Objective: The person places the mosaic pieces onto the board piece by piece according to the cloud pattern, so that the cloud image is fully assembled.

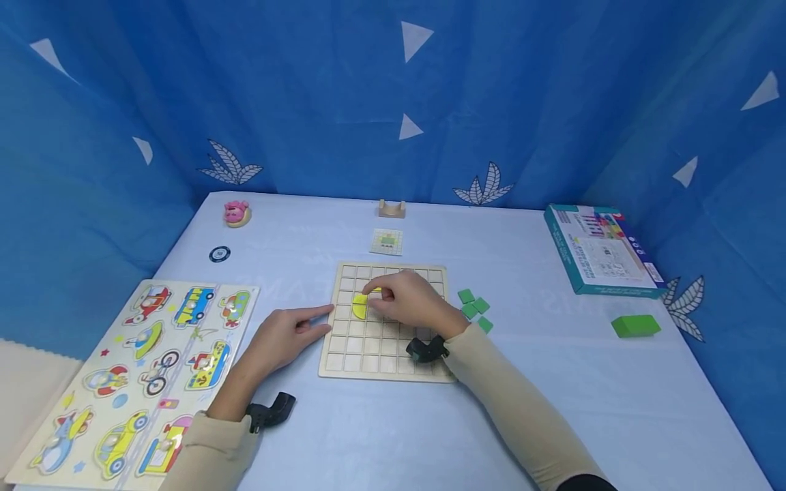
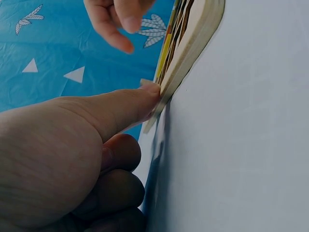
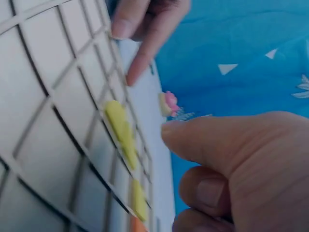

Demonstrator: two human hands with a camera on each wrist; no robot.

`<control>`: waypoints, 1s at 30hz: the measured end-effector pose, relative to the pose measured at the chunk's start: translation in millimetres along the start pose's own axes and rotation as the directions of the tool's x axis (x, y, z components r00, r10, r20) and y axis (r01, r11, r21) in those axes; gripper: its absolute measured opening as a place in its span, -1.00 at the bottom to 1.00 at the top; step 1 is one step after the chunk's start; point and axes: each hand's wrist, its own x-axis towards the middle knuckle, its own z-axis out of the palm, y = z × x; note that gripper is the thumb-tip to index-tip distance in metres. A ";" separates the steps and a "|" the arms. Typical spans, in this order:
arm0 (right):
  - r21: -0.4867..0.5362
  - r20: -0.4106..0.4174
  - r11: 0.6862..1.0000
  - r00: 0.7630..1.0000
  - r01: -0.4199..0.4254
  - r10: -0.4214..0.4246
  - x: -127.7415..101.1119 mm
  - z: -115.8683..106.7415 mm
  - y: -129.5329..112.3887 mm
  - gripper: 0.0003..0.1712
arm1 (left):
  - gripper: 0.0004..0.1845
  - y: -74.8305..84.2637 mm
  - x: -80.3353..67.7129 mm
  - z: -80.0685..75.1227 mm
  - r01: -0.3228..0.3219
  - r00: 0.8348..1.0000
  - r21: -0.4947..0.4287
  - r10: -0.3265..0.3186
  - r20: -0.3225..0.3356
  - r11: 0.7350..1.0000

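Note:
A wooden grid board (image 1: 353,346) lies flat on the table. Yellow curved pieces (image 1: 359,306) sit in its upper left cells; in the right wrist view, an orange piece (image 3: 138,225) shows beyond the yellow ones (image 3: 117,123). My left hand (image 1: 279,341) touches the board's left edge with thumb and index finger extended; its other fingers are bent. Over the yellow pieces hovers my right hand (image 1: 408,298), thumb and index finger apart, and I see nothing held between them. The right hand hides part of the board. Several green square tiles (image 1: 469,311) lie right of the board.
A vehicle puzzle board (image 1: 138,372) lies at left. Behind the grid board are a pattern card (image 1: 387,241) and a small wooden holder (image 1: 391,209). A pink figurine (image 1: 236,213) and a round chip (image 1: 219,254) sit back left; a box (image 1: 604,252) and green block (image 1: 635,326), right.

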 end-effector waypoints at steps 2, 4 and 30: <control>-0.024 -0.033 1.000 0.999 -0.002 0.001 -6.4 -6.3 1.5 -0.77 | -0.54 0.0 -0.3 0.4 0.010 1.000 -0.001 -0.010 0.005 1.000; -0.048 -0.058 0.999 0.998 -0.010 0.007 -15.5 -12.3 4.3 -0.78 | -0.54 0.1 -1.1 0.5 0.016 1.000 -0.003 -0.016 0.008 1.000; -0.128 -0.251 0.959 0.944 -0.253 0.215 -160.8 -37.3 72.6 -0.75 | -0.54 0.6 -0.7 0.1 0.013 1.000 -0.012 -0.013 0.001 1.000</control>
